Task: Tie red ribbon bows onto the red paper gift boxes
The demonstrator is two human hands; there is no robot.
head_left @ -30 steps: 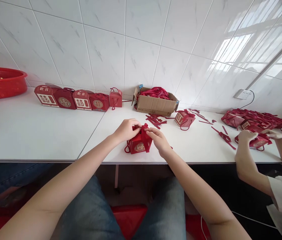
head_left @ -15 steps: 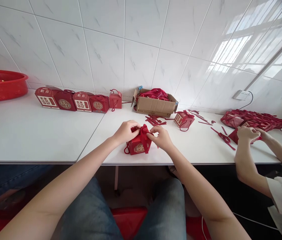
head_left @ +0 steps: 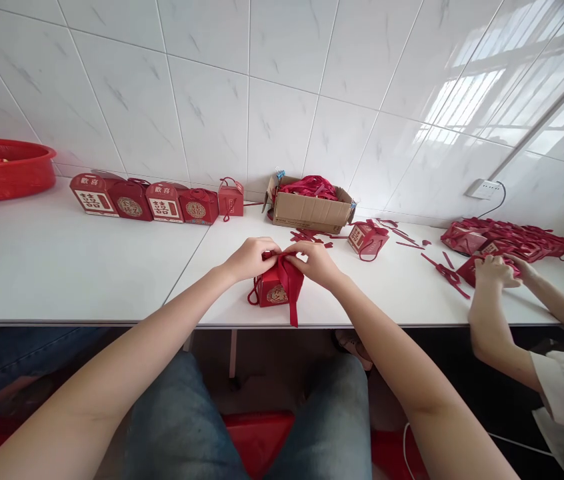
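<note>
A small red gift box (head_left: 269, 293) with a gold round emblem stands near the table's front edge, a cord handle looped at its left side. Red ribbon (head_left: 290, 283) lies over its top, one tail hanging down the front to the table edge. My left hand (head_left: 253, 258) is closed at the box's upper left, its fingertips pinching the ribbon. From the upper right, my right hand (head_left: 316, 263) also pinches the ribbon, thumb in front. Both hands' fingertips nearly meet above the box, and the knot between them is partly hidden.
Several red gift boxes (head_left: 165, 203) line the wall at left, beside a red plastic basket (head_left: 9, 175). A cardboard box (head_left: 312, 212) of ribbons stands behind my hands. Right of it are another gift box (head_left: 369, 240) and ribbon scraps. A co-worker's hands (head_left: 499, 270) work at far right.
My right hand has moved left and up, closer to my left hand. The ribbon's front tail now hangs longer. The co-worker's hands have shifted slightly.
</note>
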